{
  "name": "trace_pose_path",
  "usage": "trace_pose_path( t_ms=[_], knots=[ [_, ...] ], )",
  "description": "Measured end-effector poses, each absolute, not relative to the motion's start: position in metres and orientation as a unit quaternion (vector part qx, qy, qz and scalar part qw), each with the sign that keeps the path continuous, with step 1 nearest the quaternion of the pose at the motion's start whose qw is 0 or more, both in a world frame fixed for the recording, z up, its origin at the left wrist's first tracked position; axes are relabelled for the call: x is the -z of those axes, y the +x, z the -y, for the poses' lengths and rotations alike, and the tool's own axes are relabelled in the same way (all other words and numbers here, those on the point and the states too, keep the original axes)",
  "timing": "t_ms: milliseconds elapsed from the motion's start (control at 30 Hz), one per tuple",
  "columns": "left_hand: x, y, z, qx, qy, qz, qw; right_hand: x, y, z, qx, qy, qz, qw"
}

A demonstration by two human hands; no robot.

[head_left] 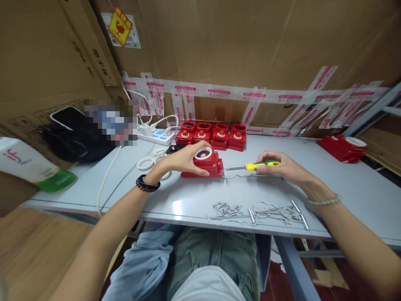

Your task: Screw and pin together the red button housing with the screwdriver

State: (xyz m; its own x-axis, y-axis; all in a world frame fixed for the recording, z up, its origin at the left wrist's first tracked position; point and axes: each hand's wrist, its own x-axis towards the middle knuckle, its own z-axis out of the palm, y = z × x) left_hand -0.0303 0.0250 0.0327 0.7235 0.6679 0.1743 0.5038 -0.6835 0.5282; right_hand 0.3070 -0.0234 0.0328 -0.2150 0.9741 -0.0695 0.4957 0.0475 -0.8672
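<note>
My left hand [193, 159] is closed around a red box-shaped device [216, 165] with a white ring [203, 153] on its face, steadying it on the table. In my right hand [278, 164] is a screwdriver [253, 166] with a yellow and green handle. Its shaft lies level, and the tip meets the right end of the red device. A thin white cord [236, 176] trails from that end beside a thin metal rod. Nearer the table's front edge lie several loose screws [226, 207] and several T-shaped metal rods [275, 214] with cords.
Several red devices [221, 136] stand in a row at the back; another [343, 148] is far right. White rings [145, 163] lie left of my left hand. Behind are a power strip [158, 134] and cables. A white and green tube [34, 165] and a phone [69, 118] are left.
</note>
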Motion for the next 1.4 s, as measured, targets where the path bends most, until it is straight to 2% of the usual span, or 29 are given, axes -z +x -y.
trace_pose_path(
  t_ms=[1400],
  knots=[
    [-0.0336, -0.0285, -0.0232, -0.186, 0.900, -0.322, 0.228, -0.0310, 0.3068, 0.0250, -0.395, -0.540, 0.683, 0.291]
  ],
)
